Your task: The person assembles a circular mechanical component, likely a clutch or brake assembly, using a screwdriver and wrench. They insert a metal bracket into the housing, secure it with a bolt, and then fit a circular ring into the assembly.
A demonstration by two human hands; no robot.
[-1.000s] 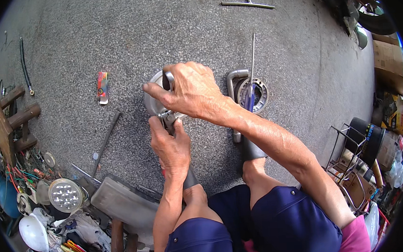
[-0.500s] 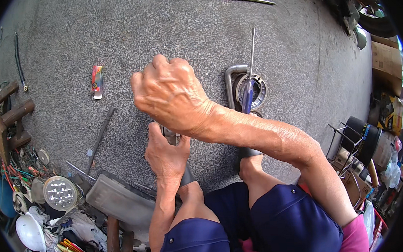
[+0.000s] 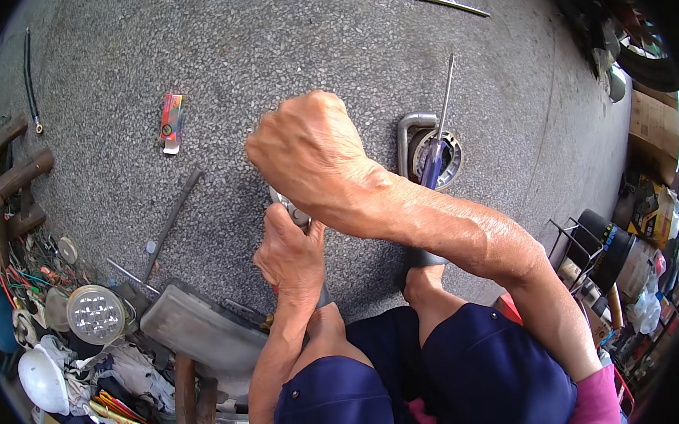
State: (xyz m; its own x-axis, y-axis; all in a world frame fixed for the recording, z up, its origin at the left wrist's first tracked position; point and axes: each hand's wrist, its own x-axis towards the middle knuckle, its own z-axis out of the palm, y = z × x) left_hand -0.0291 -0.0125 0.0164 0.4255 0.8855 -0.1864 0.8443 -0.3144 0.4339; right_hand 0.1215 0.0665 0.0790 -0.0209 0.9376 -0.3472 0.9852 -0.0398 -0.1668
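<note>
over speckled floor (image 3: pixel 326 38), the right hand (image 3: pixel 311 150) mostly hides a metal part (image 3: pixel 298 216).

The person's bare right hand (image 3: pixel 311 158), thumb outstretched one second earlier, now presents raised knuckles, thumb out of sight, and covers most of the round silver metal part (image 3: pixel 298 216).

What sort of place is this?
Probably a repair workshop, perhaps for vehicles: a blue-handled screwdriver lies across a ring-shaped metal part, a T-shaped metal bar is on the floor, and a round lamp sits among clutter.
</note>
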